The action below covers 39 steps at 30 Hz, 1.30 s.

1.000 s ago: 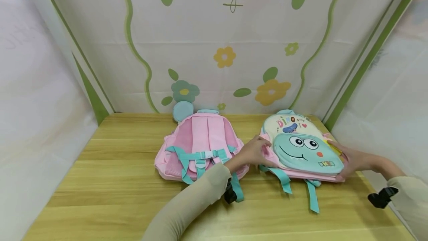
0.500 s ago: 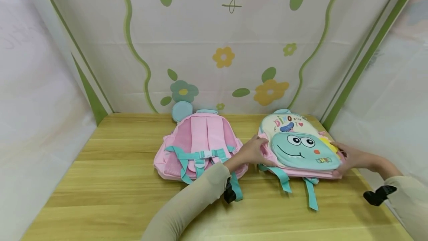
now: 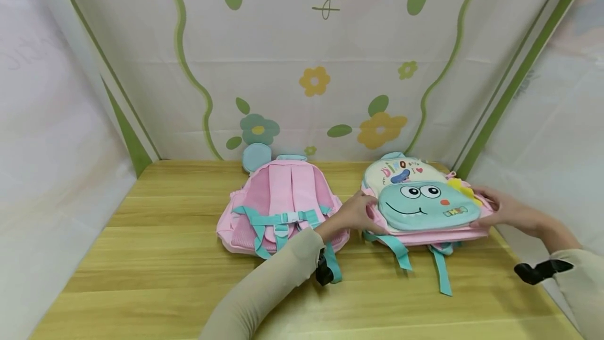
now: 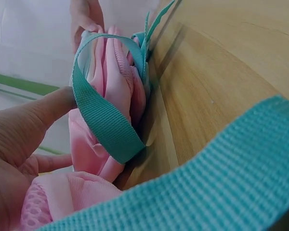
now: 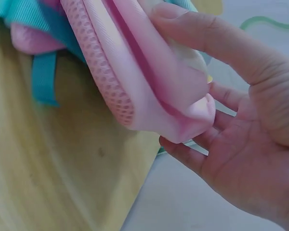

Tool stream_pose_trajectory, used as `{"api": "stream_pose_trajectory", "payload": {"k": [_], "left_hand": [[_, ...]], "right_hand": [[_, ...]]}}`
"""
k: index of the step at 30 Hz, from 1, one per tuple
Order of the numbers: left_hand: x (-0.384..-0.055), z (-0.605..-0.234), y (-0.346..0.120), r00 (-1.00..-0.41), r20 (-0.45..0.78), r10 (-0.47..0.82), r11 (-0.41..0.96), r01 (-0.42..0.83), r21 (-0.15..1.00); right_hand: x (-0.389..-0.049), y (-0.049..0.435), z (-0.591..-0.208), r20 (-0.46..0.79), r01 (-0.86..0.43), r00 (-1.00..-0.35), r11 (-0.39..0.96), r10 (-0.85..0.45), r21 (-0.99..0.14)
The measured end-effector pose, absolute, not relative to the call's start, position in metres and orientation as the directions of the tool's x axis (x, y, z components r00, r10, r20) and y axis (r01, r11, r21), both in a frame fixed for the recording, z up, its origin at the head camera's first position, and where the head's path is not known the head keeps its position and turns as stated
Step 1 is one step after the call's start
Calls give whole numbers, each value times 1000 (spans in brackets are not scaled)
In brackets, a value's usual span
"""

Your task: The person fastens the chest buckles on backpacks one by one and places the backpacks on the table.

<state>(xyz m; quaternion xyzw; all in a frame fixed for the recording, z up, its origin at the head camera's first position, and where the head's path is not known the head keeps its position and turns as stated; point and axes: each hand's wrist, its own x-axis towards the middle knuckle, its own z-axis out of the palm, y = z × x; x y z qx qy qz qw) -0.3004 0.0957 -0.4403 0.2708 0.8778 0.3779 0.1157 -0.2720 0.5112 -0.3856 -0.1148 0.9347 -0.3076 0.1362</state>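
A pink and teal backpack (image 3: pixel 424 209) with a smiling dinosaur face lies front side up at the table's right. My left hand (image 3: pixel 355 214) grips its left side, thumb and fingers on the pink fabric. In the left wrist view a teal strap (image 4: pixel 101 120) loops in front of that side. My right hand (image 3: pixel 511 214) holds the backpack's right side, thumb on the front and fingers round the pink edge. In the right wrist view the pink side with its mesh strip (image 5: pixel 103 67) is tilted up off the table.
A second pink backpack (image 3: pixel 280 185) lies straps up to the left, beside my left forearm. The wooden table (image 3: pixel 155 256) meets a flower-printed cloth wall (image 3: pixel 278 83) at the back, with cloth sides left and right.
My right hand has risen slightly, lifting the dinosaur backpack's right side so that it tilts. My left hand keeps its grip and has barely moved. The other backpack lies still.
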Motion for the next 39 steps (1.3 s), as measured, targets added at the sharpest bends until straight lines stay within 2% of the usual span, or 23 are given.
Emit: {"api": "stream_pose_trajectory", "payload": {"k": [10, 25, 39], "left_hand": [[-301, -437, 93, -822, -31, 568, 572, 367, 733], [-302, -435, 98, -828, -3, 561, 578, 389, 718], [-295, -435, 105, -831, 23, 555, 495, 352, 794]], "right_hand": [[-282, 491, -351, -108, -164, -949, 755, -297, -635], [-288, 446, -300, 1, -257, -954, 812, -301, -525], [-289, 392, -264, 95, -312, -947, 807, -307, -501]]}}
